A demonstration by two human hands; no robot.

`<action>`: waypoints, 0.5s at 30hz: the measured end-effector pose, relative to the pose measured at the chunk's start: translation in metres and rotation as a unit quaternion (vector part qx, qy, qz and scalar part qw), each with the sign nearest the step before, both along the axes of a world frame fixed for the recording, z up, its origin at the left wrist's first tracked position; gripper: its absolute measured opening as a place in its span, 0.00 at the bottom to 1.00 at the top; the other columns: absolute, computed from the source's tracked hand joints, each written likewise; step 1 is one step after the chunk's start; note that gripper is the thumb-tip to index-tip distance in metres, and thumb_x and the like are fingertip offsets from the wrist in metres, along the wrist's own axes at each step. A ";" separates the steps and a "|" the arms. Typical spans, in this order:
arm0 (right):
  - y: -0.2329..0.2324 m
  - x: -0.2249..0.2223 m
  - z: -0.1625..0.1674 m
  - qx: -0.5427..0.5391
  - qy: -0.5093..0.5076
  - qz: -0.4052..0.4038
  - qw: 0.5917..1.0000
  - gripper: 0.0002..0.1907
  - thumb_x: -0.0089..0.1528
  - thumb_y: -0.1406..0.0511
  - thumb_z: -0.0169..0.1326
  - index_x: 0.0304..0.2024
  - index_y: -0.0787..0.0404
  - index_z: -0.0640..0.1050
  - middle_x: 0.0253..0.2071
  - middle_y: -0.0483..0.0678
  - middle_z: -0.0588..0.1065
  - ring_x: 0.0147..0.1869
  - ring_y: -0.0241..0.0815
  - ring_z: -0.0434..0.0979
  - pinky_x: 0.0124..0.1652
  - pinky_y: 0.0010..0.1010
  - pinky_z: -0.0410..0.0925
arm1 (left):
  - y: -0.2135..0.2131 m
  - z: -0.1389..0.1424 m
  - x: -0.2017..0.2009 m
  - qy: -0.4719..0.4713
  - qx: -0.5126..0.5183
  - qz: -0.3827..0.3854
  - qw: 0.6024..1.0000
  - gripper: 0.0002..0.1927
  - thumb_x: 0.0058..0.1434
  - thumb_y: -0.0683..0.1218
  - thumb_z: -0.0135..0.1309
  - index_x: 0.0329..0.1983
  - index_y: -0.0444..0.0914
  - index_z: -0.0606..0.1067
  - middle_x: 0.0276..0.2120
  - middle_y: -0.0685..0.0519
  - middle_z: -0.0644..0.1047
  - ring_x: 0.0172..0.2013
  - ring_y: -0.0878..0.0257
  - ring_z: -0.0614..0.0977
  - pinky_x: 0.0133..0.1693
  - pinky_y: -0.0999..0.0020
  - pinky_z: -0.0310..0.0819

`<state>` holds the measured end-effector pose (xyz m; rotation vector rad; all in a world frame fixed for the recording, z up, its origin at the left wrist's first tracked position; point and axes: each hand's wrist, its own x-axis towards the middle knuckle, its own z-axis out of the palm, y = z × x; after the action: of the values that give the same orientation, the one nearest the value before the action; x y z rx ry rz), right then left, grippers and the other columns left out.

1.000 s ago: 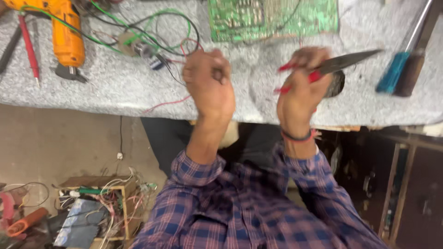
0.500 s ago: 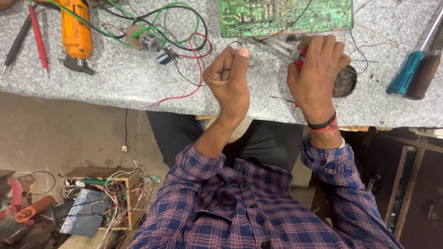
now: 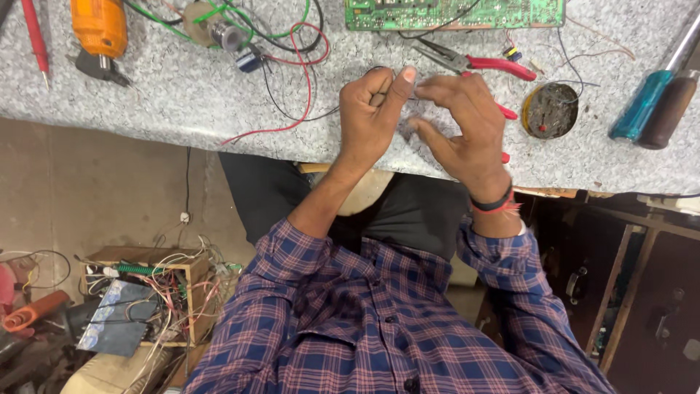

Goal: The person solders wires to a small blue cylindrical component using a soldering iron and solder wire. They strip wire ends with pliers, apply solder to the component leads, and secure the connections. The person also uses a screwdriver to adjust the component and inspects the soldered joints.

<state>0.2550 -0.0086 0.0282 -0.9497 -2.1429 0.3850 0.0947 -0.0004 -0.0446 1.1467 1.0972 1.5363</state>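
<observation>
Circuit board (image 3: 452, 13) (top edge cropped)

A speckled grey stone worktop (image 3: 182, 102) runs across the upper part of the view. At its far edge lies a green circuit board (image 3: 452, 13). To the left sits an orange power tool (image 3: 98, 25), with a red-handled probe (image 3: 35, 36) beside it and a tangle of green, red and black wires (image 3: 292, 51) spreading from a small coil component (image 3: 219, 31). On the right, a round tin of flux (image 3: 550, 109) stands near a blue-handled screwdriver (image 3: 645, 102) and a dark brown handle (image 3: 669, 109). Below, on the floor, a wooden box stuffed with wiring (image 3: 157, 292) rests.
</observation>
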 end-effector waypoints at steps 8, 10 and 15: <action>-0.007 -0.004 -0.025 -0.027 0.029 -0.072 0.997 0.10 0.68 0.76 0.63 0.46 0.63 0.75 0.45 0.49 0.75 0.42 0.46 0.69 0.39 0.33 0.64 | 0.000 -0.003 -0.001 0.023 0.010 -0.003 1.000 0.28 0.72 0.49 0.57 0.22 0.37 0.55 0.21 0.62 0.52 0.26 0.72 0.53 0.26 0.67 0.44; -0.007 -0.001 -0.025 -0.040 0.046 -0.086 0.994 0.08 0.69 0.77 0.60 0.47 0.63 0.75 0.45 0.50 0.75 0.40 0.44 0.69 0.39 0.32 0.64 | -0.001 -0.002 0.000 0.020 0.006 -0.006 1.000 0.29 0.72 0.49 0.57 0.22 0.37 0.55 0.21 0.62 0.53 0.25 0.72 0.53 0.26 0.67 0.44; -0.004 -0.003 -0.018 -0.009 0.018 -0.049 0.999 0.11 0.64 0.75 0.63 0.46 0.66 0.75 0.45 0.53 0.74 0.42 0.48 0.68 0.43 0.38 0.64 | -0.001 -0.001 0.000 0.013 0.000 -0.007 1.000 0.28 0.72 0.49 0.57 0.22 0.37 0.56 0.20 0.62 0.54 0.25 0.72 0.53 0.26 0.67 0.45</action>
<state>0.2523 -0.0129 0.0100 -1.0451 -2.0548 0.3711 0.0943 -0.0014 -0.0460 1.1753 1.1049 1.5142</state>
